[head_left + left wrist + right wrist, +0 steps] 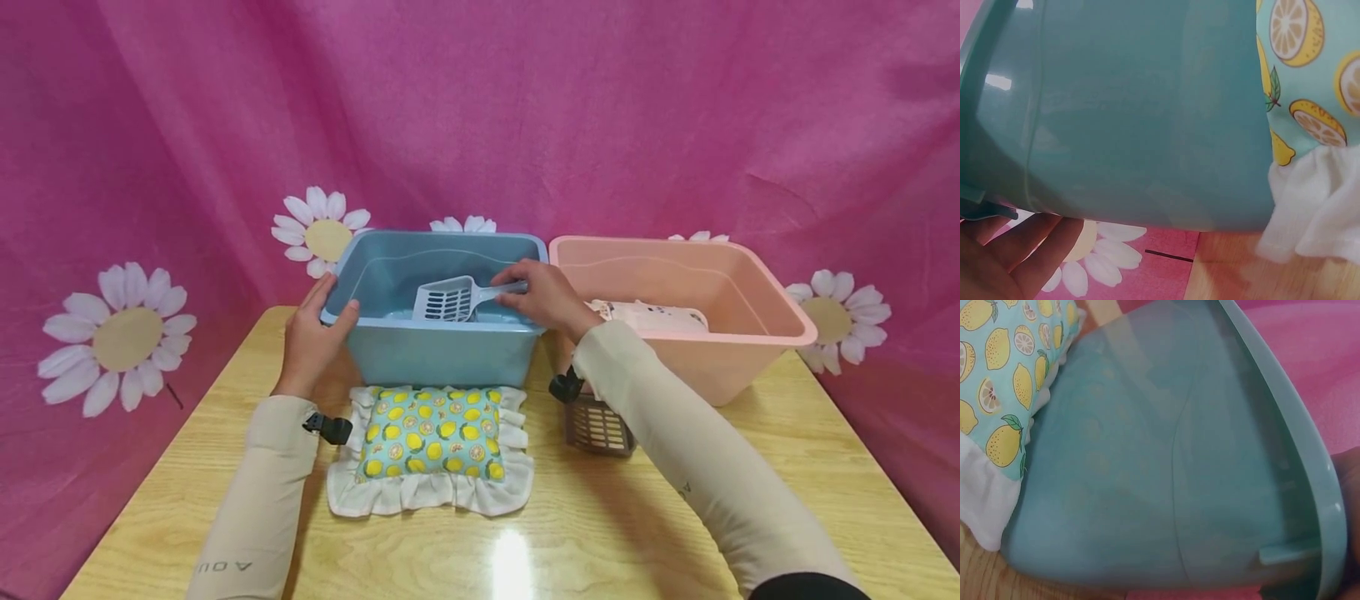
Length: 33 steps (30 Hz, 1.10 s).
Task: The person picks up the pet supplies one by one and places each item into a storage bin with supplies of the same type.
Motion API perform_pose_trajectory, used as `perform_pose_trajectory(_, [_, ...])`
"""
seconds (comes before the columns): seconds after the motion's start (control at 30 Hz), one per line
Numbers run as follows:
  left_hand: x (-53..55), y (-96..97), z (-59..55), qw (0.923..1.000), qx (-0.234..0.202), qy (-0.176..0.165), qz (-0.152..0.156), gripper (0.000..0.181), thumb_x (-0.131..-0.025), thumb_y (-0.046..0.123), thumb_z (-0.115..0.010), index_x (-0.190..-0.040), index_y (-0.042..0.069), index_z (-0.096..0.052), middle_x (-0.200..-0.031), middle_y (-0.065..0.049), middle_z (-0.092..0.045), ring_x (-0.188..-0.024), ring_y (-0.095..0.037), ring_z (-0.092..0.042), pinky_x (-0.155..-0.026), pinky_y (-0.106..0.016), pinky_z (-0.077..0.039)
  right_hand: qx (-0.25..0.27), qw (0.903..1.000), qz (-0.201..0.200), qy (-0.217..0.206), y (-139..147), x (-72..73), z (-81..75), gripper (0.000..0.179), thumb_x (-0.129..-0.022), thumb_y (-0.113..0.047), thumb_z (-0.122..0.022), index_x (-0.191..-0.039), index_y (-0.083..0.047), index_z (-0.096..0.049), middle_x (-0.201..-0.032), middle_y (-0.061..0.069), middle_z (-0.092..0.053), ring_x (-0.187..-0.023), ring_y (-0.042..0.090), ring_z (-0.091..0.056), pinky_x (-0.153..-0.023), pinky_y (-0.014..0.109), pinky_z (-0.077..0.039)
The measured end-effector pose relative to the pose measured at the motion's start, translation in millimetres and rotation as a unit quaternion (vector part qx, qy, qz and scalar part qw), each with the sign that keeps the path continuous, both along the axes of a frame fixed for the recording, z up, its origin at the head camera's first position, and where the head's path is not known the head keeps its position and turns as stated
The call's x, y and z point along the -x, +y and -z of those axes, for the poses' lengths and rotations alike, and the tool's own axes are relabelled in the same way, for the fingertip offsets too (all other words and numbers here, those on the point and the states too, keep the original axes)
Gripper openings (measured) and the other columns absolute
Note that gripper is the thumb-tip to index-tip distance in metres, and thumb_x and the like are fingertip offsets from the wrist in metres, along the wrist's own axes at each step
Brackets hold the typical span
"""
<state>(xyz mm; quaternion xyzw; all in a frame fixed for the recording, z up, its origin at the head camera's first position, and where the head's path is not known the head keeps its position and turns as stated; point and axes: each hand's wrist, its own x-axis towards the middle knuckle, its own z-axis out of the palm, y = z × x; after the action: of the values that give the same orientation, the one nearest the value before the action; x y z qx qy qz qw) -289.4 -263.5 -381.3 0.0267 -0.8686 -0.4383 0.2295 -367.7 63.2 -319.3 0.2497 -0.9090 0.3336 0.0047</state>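
In the head view, my right hand [546, 296] pinches the handle of a pale grey-blue litter scoop [447, 300]. Its slotted head lies within the opening of the blue litter box [442, 350], pointing left. My left hand [311, 337] rests at that box's front left corner, thumb at the front rim and fingers along the outer left side. The left wrist view shows those fingers [1047, 240] stretched out against the wall. Only a dark edge of my right hand shows in the right wrist view, past the blue rim [1316, 469].
A pink litter box [697, 362] stands to the right, holding a pale printed item [648, 317]. Before it lies a brown slotted scoop [597, 425], partly behind my right sleeve. A ruffled lemon-print cushion [431, 433] lies in front of the blue box. Pink curtain hangs behind the wooden table [600, 533].
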Motion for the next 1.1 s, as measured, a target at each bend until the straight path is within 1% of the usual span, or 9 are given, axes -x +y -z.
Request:
perform_pose_trajectory(0.1, [-0.3,-0.1,1.3,1.0,0.002,0.005,0.001,0.068,-0.091,0.047,-0.058,-0.15,0.02,-0.037,-0.156,0.002,-0.031,-0.141,-0.029,-0.031,-0.103,-0.057,-0.038,-0.003,1.0,-0.001,-0.005,0.4,-1.0,0.7,0.029,-0.087,-0.02,-0.072,-0.115,-0.012,-0.07,-0.115,0.006,-0.063,-0.111,0.022,-0.055,-0.099,0.04,-0.044])
perform_pose_trajectory(0.2, [-0.5,-0.1,1.4,1.0,0.001,0.009,0.003,0.067,-0.092,0.047,-0.057,-0.15,0.021,-0.037,-0.156,0.001,-0.031,-0.141,-0.029,-0.031,-0.103,-0.058,-0.038,-0.003,1.0,-0.006,0.0,0.6,-1.4,0.5,0.029,-0.087,-0.02,-0.072,-0.115,-0.012,-0.07,-0.115,0.006,-0.064,-0.111,0.021,-0.055,-0.099,0.039,-0.044])
perform_pose_trajectory(0.4, [1.1,-0.5,1.4,0.9999,-0.001,0.01,0.004,0.068,-0.092,0.048,-0.057,-0.151,0.021,-0.036,-0.156,0.002,-0.031,-0.141,-0.029,-0.032,-0.102,-0.058,-0.038,0.013,0.9997,-0.016,0.01,1.2,-1.9,-1.2,0.028,-0.087,-0.018,-0.073,-0.113,-0.011,-0.07,-0.104,0.006,-0.066,-0.097,0.02,-0.058,-0.086,0.035,-0.049])
perform_pose_trajectory(0.47, [1.2,-0.4,1.4,0.9999,0.001,0.012,0.003,0.068,-0.092,0.047,-0.057,-0.15,0.021,-0.036,-0.156,0.001,-0.031,-0.141,-0.03,-0.032,-0.103,-0.057,-0.037,0.015,0.9997,-0.017,0.009,1.5,-2.1,-1.2,0.027,-0.087,-0.019,-0.073,-0.113,-0.011,-0.07,-0.103,0.005,-0.065,-0.095,0.019,-0.058,-0.083,0.034,-0.05])
perform_pose_trajectory(0.7, [2.2,0.0,1.8,0.9998,0.006,0.016,0.001,0.067,-0.092,0.046,-0.058,-0.15,0.019,-0.037,-0.155,0.001,-0.033,-0.14,-0.029,-0.033,-0.104,-0.056,-0.037,0.012,0.9997,-0.02,0.002,1.8,-2.0,-1.3,0.027,-0.088,-0.021,-0.071,-0.114,-0.012,-0.069,-0.104,0.005,-0.064,-0.096,0.019,-0.056,-0.084,0.034,-0.049])
perform_pose_trajectory(0.93, [2.2,-0.1,1.2,0.9999,0.001,0.01,0.003,0.068,-0.092,0.047,-0.057,-0.151,0.021,-0.035,-0.156,0.001,-0.03,-0.141,-0.03,-0.032,-0.102,-0.057,-0.038,0.019,0.9997,-0.017,0.002,0.8,-1.0,-1.6,0.026,-0.088,-0.02,-0.071,-0.112,-0.013,-0.07,-0.102,0.004,-0.064,-0.094,0.019,-0.057,-0.083,0.034,-0.049])
perform_pose_trajectory(1.1, [1.8,-0.6,2.4,1.0,-0.003,0.005,0.001,0.069,-0.091,0.048,-0.057,-0.15,0.021,-0.036,-0.156,0.001,-0.031,-0.14,-0.03,-0.032,-0.102,-0.057,-0.038,0.015,0.9996,-0.022,0.0,-0.7,-0.1,0.6,0.025,-0.088,-0.02,-0.071,-0.112,-0.011,-0.07,-0.1,0.005,-0.065,-0.093,0.019,-0.058,-0.081,0.033,-0.05])
